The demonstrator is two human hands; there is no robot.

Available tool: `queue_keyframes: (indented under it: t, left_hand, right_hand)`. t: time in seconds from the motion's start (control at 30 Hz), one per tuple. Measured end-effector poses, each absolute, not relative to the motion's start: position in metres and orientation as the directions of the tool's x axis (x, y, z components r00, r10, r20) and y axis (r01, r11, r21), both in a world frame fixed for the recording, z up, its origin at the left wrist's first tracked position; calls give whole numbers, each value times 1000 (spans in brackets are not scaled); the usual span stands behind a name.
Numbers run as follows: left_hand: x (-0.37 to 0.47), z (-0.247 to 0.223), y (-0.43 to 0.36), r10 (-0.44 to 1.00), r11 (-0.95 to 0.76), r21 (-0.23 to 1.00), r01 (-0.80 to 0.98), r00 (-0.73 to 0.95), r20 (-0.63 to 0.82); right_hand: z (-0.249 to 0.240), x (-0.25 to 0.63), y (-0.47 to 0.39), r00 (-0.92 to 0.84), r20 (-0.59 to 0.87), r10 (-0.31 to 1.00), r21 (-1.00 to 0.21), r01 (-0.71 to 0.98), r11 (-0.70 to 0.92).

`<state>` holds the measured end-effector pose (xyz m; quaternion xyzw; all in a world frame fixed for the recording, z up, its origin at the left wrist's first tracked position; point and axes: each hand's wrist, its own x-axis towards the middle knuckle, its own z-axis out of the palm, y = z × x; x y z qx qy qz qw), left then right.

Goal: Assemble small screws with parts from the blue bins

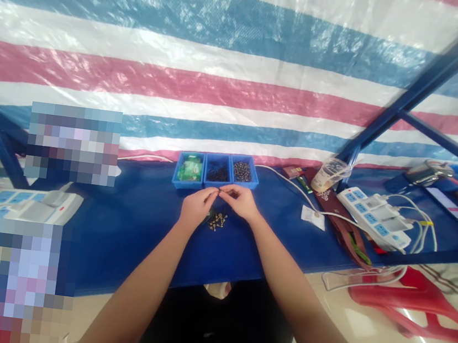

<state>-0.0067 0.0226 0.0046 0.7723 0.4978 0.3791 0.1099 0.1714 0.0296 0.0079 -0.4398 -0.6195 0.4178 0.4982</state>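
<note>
My left hand (199,208) and my right hand (241,201) meet above the blue table (142,227), their fingertips pinched together. A tiny dark piece shows where they meet; it is too small to name. Just below my hands lies a small heap of brass-coloured screw-like parts (217,221). Behind my fingers stand three joined blue bins: the left bin (188,185) holds green packets (191,168), the middle one small black parts (217,172), and the right one small shiny metal parts (242,171).
To the right are a plastic cup (328,175), a small white packet (313,217), a brown strap (341,224), a power strip (373,218) with cables and a phone (447,203). Another power strip (20,204) stands left. A red stool (413,300) is beyond the table edge.
</note>
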Motion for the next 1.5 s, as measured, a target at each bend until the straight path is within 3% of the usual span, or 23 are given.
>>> queue_keyframes:
  t: [0.5,0.93,1.2,1.5]
  left_hand:
    - [-6,5,22,887,-412,570,711,171,429]
    - [-8,4,24,871,-451,541,710,220,439]
    - [-7,1,24,851,-492,521,698,258,458]
    - [-6,7,18,866,-456,593,664,176,468]
  right_hand:
    - [7,171,31,-115,243,963,-957,134,257]
    - [9,171,28,-130,242,961,-955,140,260]
    - [18,173,27,-133,377,917,-898,191,397]
    - [19,175,27,-108,296,949,-941,141,309]
